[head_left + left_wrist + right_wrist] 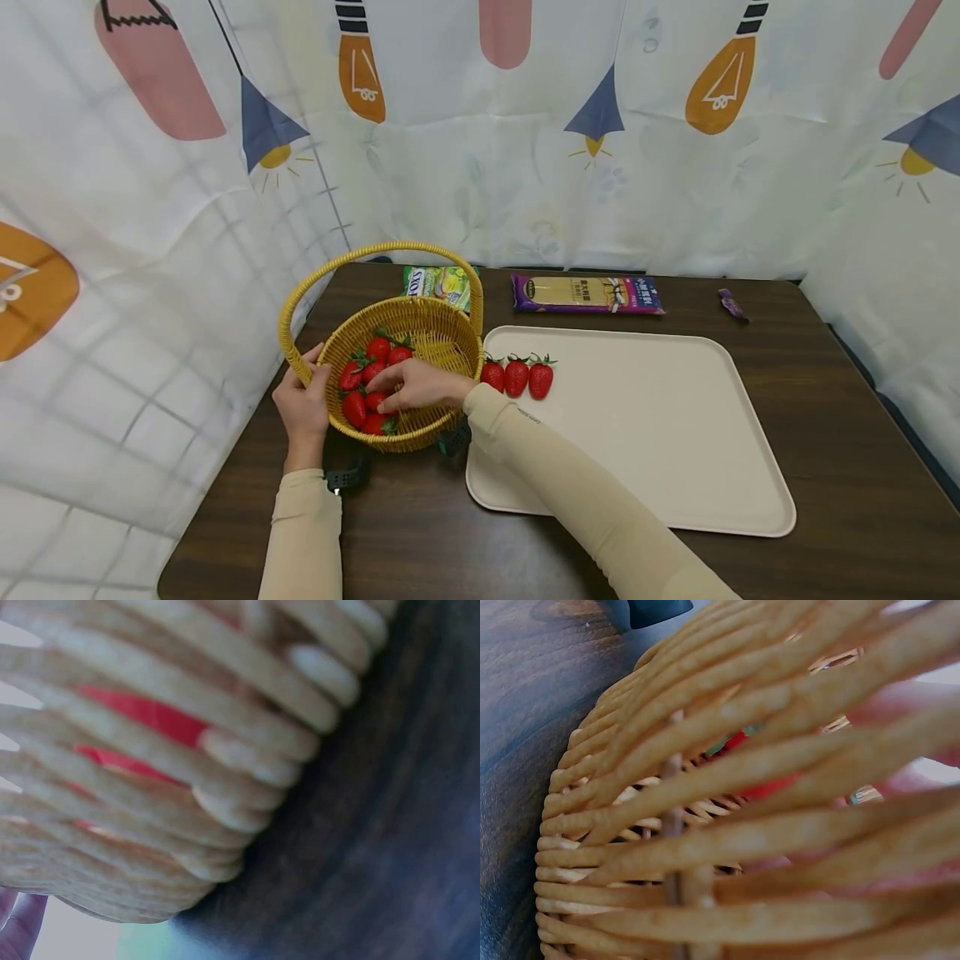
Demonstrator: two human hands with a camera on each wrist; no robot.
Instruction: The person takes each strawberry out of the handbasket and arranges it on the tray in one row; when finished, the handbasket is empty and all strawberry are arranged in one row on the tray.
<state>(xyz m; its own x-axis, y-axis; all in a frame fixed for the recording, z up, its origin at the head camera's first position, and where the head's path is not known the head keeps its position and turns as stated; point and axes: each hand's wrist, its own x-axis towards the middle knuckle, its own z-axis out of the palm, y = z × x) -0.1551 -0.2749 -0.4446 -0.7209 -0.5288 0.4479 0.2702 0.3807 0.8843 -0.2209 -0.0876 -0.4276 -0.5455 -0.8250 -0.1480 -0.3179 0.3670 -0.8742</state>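
Note:
A yellow woven basket [442, 333] with a tall hoop handle stands on the table, several red strawberries [354, 408] heaped in its left half. My left hand [302, 408] grips the basket's left rim by the foot of the handle. Reaching over the right rim, my right hand [420, 385] has thumb and fingers around a strawberry [377, 402] inside. In the left wrist view the basket's weave [225, 780] fills most of the picture, red showing through its gaps. The right wrist view looks through the basket wall [727, 847] at red fruit and blurred fingers.
Right of the basket lies a beige tray [637, 433] with three strawberries [516, 377] in a row at its upper left. Behind are a green packet [438, 283], a purple noodle pack [588, 295] and a small purple wrapped sweet [732, 305]. A printed curtain [480, 192] surrounds the table.

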